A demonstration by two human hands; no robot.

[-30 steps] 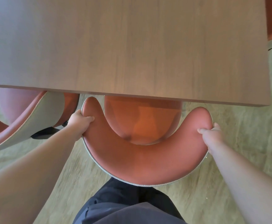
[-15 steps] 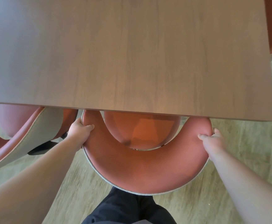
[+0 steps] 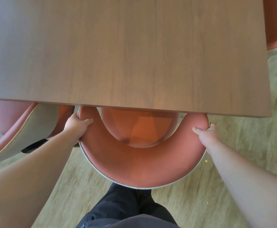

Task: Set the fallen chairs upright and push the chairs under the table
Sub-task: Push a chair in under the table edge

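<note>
You had your left hand and right hand each clamped on an arm tip of the curved terracotta upholstered chair, seat straight ahead between them and already half under the brown wooden table, so both sat equally near.

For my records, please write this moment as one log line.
left hand + right hand: grip curved terracotta chair | seat partly under wooden table
</note>
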